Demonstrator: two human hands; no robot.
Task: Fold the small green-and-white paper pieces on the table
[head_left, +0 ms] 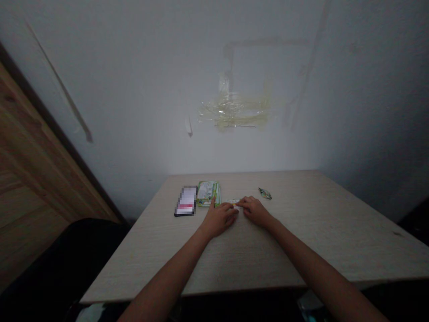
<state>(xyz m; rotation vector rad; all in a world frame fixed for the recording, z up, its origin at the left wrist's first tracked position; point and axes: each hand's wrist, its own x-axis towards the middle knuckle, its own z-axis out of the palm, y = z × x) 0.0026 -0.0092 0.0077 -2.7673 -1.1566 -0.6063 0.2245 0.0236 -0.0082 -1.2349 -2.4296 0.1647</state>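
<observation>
1. Small pale sachet with a yellow end [233,202] lies flat on the light wood-grain table [301,232], toward the far edge, pinned between your two hands; it is too small and dim to read any print on it.

2. Your left hand [219,218] rests palm down on the tabletop, fingers loosely curled, its fingertips meeting the sachet's left end; whether they pinch it or only touch it cannot be told.

3. Your right hand [255,210] lies just beside, knuckles up, fingers bent, with the fingertips on the sachet's right end; the grip itself is hidden.

4. A flat green and white packet [207,192] sits just left of your left hand, whose index finger reaches its near corner.

5. A dark-framed phone with a blurred white and pink screen [186,201] lies beside the packet, further left.

6. A small crumpled green wrapper scrap [265,193] lies near your right hand, apart from it, toward the wall.

7. Yellowed strips of old tape [234,112] cling to the pale wall above the table.
</observation>
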